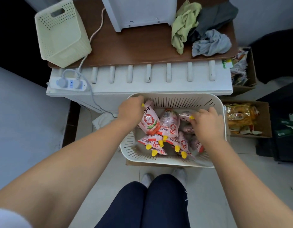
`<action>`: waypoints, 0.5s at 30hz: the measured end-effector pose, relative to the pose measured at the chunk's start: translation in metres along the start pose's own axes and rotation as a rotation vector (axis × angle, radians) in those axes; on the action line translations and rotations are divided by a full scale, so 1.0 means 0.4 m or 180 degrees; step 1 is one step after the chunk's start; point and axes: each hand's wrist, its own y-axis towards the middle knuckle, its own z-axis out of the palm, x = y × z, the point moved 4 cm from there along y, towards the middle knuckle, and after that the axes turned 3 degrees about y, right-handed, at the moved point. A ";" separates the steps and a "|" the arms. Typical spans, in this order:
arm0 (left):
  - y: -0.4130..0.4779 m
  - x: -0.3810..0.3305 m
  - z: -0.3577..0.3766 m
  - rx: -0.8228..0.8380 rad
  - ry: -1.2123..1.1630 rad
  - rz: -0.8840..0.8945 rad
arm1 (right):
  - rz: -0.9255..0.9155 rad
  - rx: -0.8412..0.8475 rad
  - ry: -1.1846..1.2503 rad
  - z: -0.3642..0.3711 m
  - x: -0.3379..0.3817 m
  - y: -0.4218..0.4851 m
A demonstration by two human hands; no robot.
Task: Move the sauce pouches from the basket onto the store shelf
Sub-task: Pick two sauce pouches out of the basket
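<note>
In the head view, a white slotted basket [175, 98] is seen on the floor in front of the person's knees, just below a white shelf [159, 87] fitted with a row of dividers. The sauce pouches [160, 143], pink with yellow caps, are heaped loosely inside the basket.

One upright pouch [150, 122] is gripped at its capped top by the left hand [131, 111], with the fingers curled round it at the basket's far left corner. The yellow cap of another pouch [184, 115] is pinched by the right hand [206, 122] near the right wall.

A cream perforated bin [60, 33] is set on the brown board [134, 51] above the shelf. Snack packets [239, 117] are held in a cardboard box [265, 122] at the right.
</note>
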 end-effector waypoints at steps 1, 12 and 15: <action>0.004 0.001 -0.010 -0.0028 0.0016 0.0025 | -0.0037 -0.0079 0.0044 -0.016 -0.004 -0.002; -0.108 -0.142 -0.303 -0.0433 -0.0260 0.1132 | 0.0290 -0.0079 0.1778 -0.375 0.000 -0.099; -0.112 -0.177 -0.483 -0.0490 -0.0406 0.1451 | 0.0308 -0.0181 0.1931 -0.511 0.006 -0.146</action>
